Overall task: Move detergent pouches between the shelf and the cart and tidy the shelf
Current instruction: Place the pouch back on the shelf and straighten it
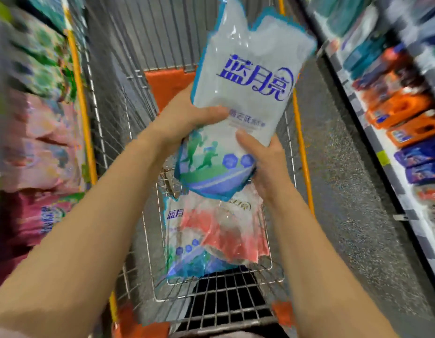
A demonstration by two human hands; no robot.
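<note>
Fingers (212,113) on my left hand (187,117) and right hand (267,164) are gripping the pouch (250,76) over the cart (84,113); slick film could slip.

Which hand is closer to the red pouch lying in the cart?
Right. The right hand grips the blue pouch just above the red pouch; the left hand holds it higher up.

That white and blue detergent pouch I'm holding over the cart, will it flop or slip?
Probably floppy: the white and blue plastic detergent pouch bulges and creases. Likely heavy, since the left hand and right hand both grip it. Its glossy film may slip.
</note>
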